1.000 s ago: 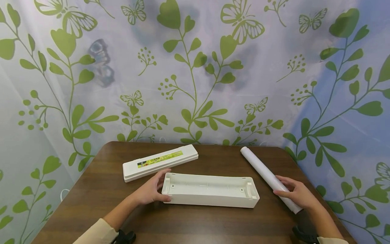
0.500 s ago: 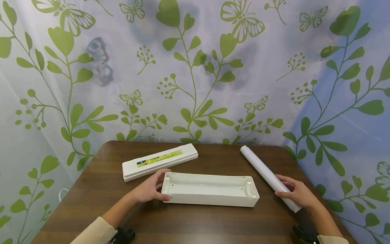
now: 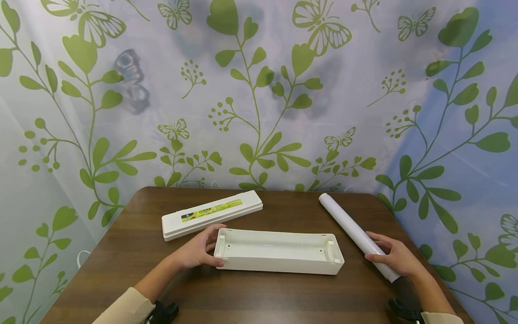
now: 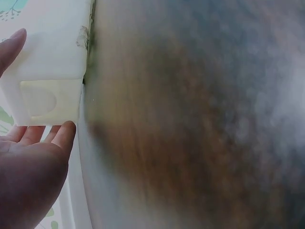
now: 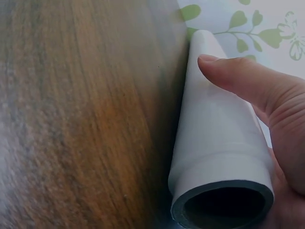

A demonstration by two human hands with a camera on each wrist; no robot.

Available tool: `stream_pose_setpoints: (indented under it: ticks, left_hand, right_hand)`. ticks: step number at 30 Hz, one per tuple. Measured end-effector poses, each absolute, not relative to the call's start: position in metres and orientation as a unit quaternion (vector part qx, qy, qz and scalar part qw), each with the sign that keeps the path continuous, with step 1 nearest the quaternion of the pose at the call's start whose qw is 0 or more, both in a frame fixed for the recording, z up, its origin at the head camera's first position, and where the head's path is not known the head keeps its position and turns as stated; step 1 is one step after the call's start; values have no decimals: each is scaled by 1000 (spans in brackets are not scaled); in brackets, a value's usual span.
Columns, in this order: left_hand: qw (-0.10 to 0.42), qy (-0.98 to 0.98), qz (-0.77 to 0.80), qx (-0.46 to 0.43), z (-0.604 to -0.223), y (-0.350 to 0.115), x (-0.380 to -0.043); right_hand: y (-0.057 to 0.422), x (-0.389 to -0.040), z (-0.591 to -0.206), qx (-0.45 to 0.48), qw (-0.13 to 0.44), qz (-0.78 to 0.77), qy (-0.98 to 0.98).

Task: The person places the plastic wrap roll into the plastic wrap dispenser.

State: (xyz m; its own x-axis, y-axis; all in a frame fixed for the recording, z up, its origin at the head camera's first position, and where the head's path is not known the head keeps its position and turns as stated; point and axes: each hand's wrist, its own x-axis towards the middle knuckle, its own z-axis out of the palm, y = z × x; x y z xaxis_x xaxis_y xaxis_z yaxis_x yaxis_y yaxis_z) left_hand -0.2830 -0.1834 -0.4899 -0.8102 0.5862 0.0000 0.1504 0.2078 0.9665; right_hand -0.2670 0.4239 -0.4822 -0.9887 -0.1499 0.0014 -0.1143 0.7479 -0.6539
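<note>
A long white plastic box (image 3: 279,265) stands lidless on the table, its hollow facing up, with a small bracket inside each end. My left hand (image 3: 198,249) grips its left end, thumb at the front wall and fingers round the end. In the left wrist view the fingertips (image 4: 66,131) meet the box's end wall (image 4: 50,102). To the right, a roll of cling film (image 3: 350,227) lies slanted on the table. My right hand (image 3: 390,254) holds its near end, thumb (image 5: 228,74) over the top. The right wrist view shows the roll's hollow dark core (image 5: 224,202).
Behind the box, at the back left, lies a white lid (image 3: 212,215) with a green and yellow label. All of it rests on a dark brown wooden table (image 3: 283,297). A curtain (image 3: 259,90) with green leaves and butterflies hangs right behind the table.
Almost nothing differs. The head view has shifted very slightly; both hands keep their places on the box and the roll.
</note>
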Motion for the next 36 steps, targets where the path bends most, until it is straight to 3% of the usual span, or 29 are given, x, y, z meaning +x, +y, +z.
stream_pose_setpoints:
  ticks: [36]
  left_hand:
    - [190,737,594,260,-491,-187,-286]
  right_hand:
    - [413,-260,-492,-23,-26,-352,935]
